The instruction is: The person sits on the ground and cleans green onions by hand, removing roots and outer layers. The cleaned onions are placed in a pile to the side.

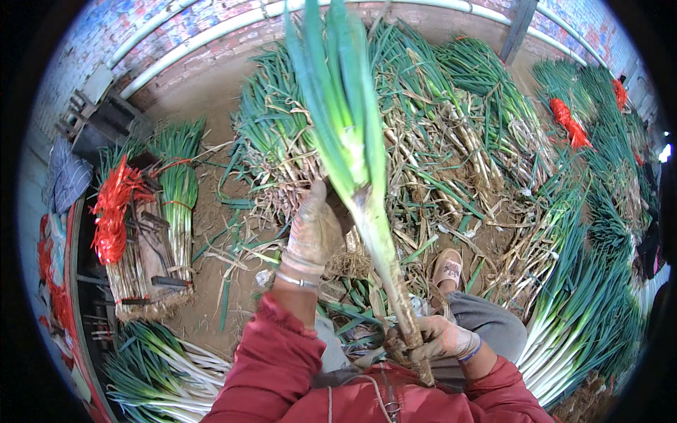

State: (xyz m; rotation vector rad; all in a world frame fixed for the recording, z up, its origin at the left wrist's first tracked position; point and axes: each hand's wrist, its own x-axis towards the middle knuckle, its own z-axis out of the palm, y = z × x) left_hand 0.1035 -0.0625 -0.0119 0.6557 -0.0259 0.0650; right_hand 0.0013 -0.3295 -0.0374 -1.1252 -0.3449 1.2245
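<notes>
A long green onion [378,238] stands slantwise before me, its root end low by my jacket and its green leaves fanned out at the top. My right hand [436,338], in a knitted work glove, is closed around its lower stalk. My left hand [314,227], gloved too, is raised left of the stalk with the thumb up; its fingers are partly hidden, and whether they touch the onion cannot be told. Unpeeled green onions with dry outer leaves [407,143] lie heaped on the ground beyond both hands.
Bundled onions [180,211] and red plastic twine [119,211] sit on a rack at left. White-stalked onions lie at lower left [174,370] and lower right [560,328]. More red twine [568,124] rests on onions at right. Pipes [222,34] run along the brick wall.
</notes>
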